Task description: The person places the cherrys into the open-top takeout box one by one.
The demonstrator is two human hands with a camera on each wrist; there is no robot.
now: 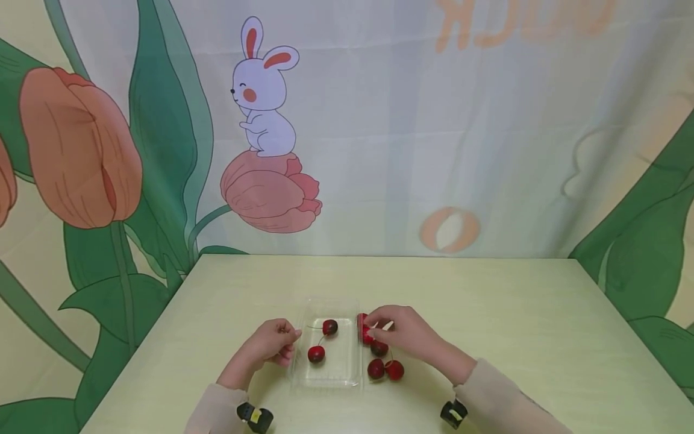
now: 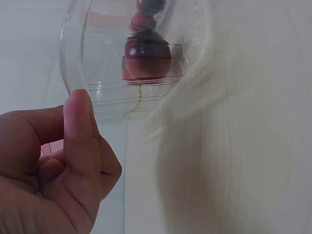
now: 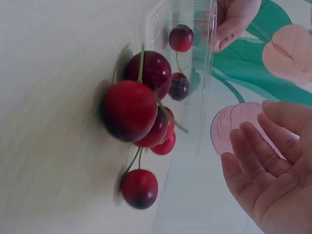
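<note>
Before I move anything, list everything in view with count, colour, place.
Backdrop: one, pale, rear
Rabbit: one, white, backdrop
Tulips: several, pinkish, backdrop
Leaves: several, green, backdrop
Lettering: partial, orange, backdrop
Table: one, pale yellow, before backdrop
Container: one, clear, on table
Boxed cherries: two, dark red, inside container
Loose cherries: at least five, red, right of container
Sleeves: two, beige, foreground
Wrist devices: two, black, by sleeves
Left hand: one, bare, at container's left rim
Right hand: one, bare, by loose cherries

Big orange letters (image 1: 494,40) are on the cloth (image 1: 379,138), high up and to the right of the rabbit (image 1: 265,99). Their tops are cut off, so I can't read the word. No other writing can be read.
</note>
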